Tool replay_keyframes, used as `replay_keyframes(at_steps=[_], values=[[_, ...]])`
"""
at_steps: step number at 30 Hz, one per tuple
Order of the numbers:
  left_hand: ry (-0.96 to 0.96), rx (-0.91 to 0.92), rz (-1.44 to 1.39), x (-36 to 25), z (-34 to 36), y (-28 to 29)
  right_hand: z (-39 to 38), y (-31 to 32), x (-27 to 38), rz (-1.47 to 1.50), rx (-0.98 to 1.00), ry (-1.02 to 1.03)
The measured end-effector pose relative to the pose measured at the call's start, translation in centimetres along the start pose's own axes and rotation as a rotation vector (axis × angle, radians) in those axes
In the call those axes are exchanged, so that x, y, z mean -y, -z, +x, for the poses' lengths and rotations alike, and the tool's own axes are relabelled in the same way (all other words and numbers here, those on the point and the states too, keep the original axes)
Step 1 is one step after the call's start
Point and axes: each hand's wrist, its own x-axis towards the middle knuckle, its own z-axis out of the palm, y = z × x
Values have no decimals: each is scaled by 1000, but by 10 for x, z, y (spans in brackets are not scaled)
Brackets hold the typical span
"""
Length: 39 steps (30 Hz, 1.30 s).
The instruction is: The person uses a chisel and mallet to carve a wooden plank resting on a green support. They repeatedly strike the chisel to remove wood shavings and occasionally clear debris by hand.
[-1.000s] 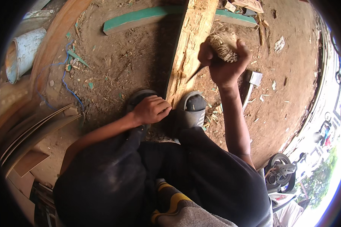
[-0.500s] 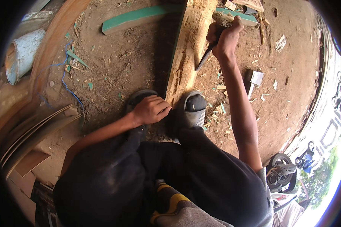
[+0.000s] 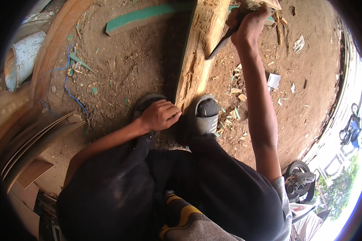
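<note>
A wooden beam, bare and roughly hewn on its upper face, runs away from me from between my feet. My right hand is closed round the handle of a dark-bladed knife at the far right. Its blade slants down and left, the tip at the beam's right edge; I cannot tell whether it touches the wood. My left hand is curled into a fist above my left foot, close beside the beam's near end. Whatever lies inside that fist, if anything, is hidden.
A green-painted curved timber lies across the far ground behind the beam. Right of the beam are wood chips and a metal-headed tool, partly behind my forearm. Curved boards and a battered pale cylinder stand at left.
My right hand has moved farther away and slightly right, carrying the knife; its blade tip is now farther along the beam's edge. My left hand stays in place.
</note>
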Motion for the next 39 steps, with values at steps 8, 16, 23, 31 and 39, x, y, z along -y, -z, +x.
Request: replay_keyframes(at_steps=[8,16,23,31,39], values=[[3,7,-3,1,-1,0,-21,-27,-5,-278,-86,100],[4,-1,-10,1,-2,0,-70,-31,-14,-228,158,-67],[-9,-9,-16,1,-1,0,-84,-37,-7,-592,449,-3],[-6,-13,-15,0,-2,-1,-78,-41,3,-243,241,47],[-12,-25,-16,1,-2,-1,-77,-42,-11,-394,111,-122]])
